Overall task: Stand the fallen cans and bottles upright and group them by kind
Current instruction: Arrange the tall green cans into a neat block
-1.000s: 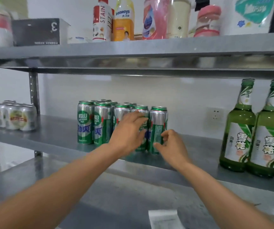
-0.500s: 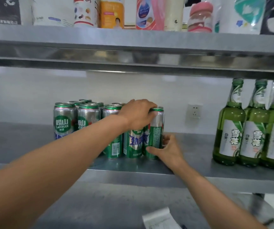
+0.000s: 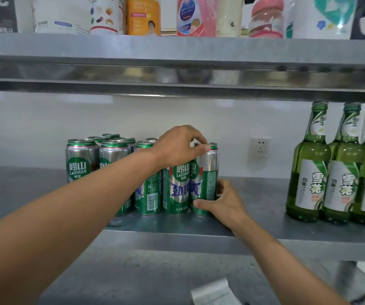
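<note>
Nearly done: cans [image 3: 82,159] stand clustered on the shelf [image 3: 261,216], bottles [image 3: 309,179] upright well apart. The left hand [image 3: 178,148] pinches the rim of the end can [image 3: 207,179] while the right hand [image 3: 225,201] curls its fingers round the base (last nudge, probably).

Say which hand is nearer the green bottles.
Right. The right hand holds the end can at its base, toward the bottles; the left hand pinches its rim, farther left.

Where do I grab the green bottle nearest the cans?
Hold the leftmost green bottle round its wide body, at the label, coming from the front-left. That side is free; its right side is crowded by the next bottle, and the upper shelf sits close above the cap. A low hold probably keeps the tall upright bottle steady.
</note>
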